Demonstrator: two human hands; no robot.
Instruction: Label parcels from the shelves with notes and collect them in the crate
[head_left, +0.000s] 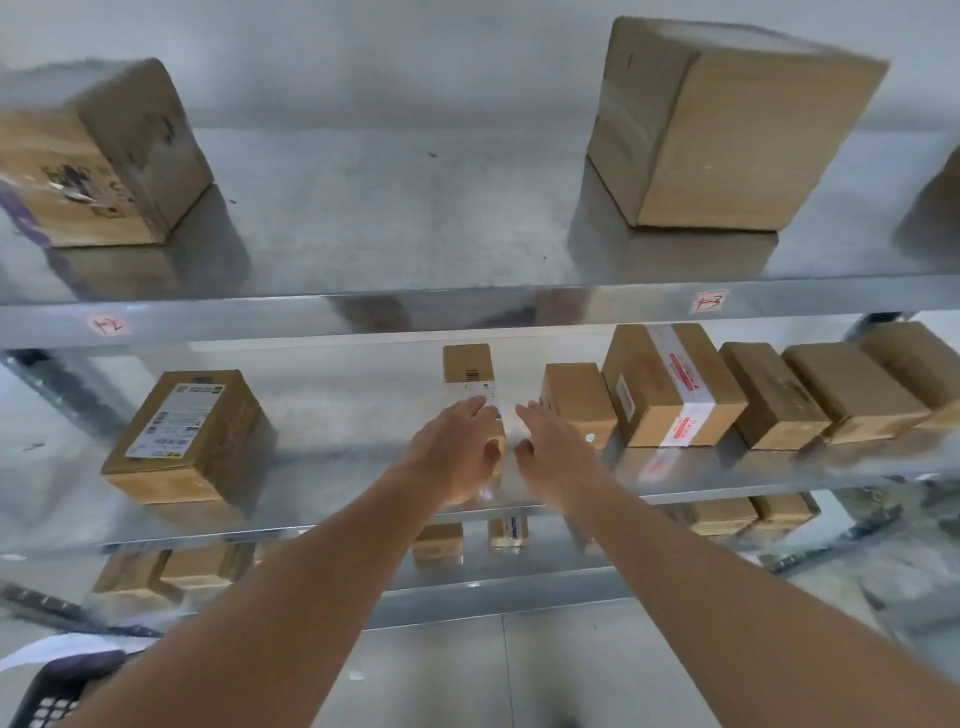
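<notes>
A narrow cardboard parcel (469, 370) with a white label lies lengthwise on the middle metal shelf (322, 512). Both my arms reach out to it. My left hand (457, 452) lies over the parcel's near left side with straight fingers on the label. My right hand (550, 457) is just right of the parcel, fingers straight, thumb toward it; contact is unclear. Neither hand has lifted it. The crate's dark corner (57, 691) shows at the bottom left with white paper (67, 649) beside it.
A labelled box (187, 431) sits left on the same shelf, and several brown boxes (675, 384) stand in a row to the right. Two large cartons (722, 124) occupy the top shelf. Smaller parcels (439, 540) lie on the lower shelf.
</notes>
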